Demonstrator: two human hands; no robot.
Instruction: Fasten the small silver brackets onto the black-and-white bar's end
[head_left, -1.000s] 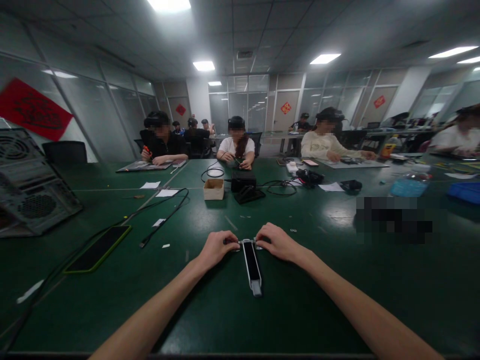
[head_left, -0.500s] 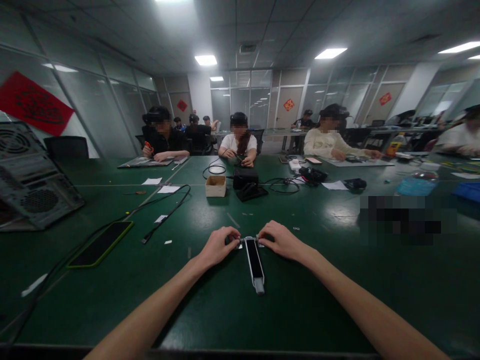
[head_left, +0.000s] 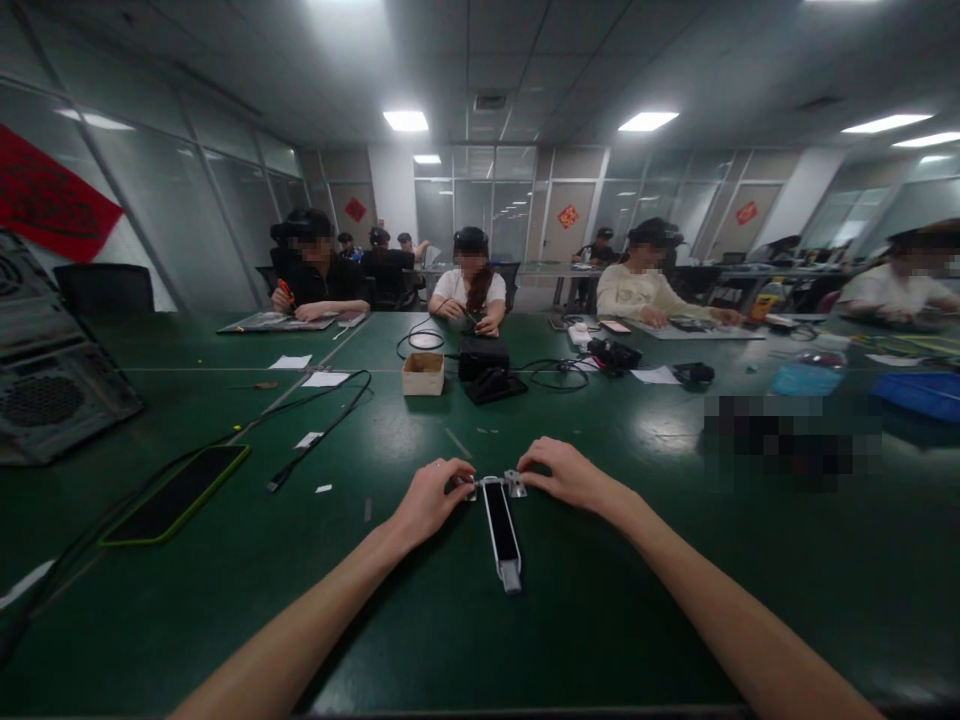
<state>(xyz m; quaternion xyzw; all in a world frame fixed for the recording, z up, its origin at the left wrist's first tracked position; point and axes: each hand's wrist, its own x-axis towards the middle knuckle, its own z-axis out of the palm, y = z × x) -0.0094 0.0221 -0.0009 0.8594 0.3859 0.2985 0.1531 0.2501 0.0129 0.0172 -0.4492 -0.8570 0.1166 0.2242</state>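
In front of me on the green table lies a long narrow piece point(head_left: 502, 530) with a black face, a white frame and a grey block at its near end. Small metal brackets stick out on both sides of its far end. My left hand point(head_left: 435, 498) pinches the left bracket point(head_left: 471, 492), which its fingers partly cover. At the other side, my right hand point(head_left: 564, 474) has thumb and fingertips closed at the edge of the right metal bracket point(head_left: 517, 486), most of which shows.
A green-edged phone point(head_left: 180, 495) and a black cable point(head_left: 319, 445) lie to the left, near a computer case point(head_left: 60, 380). Beyond my hands stand a small cardboard box point(head_left: 423, 376) and a black box point(head_left: 483, 358). Several people sit across the table.
My view has turned slightly right, so the scene sits further left. More of the right bracket shows beside my right fingertips. The long piece stays between my hands.
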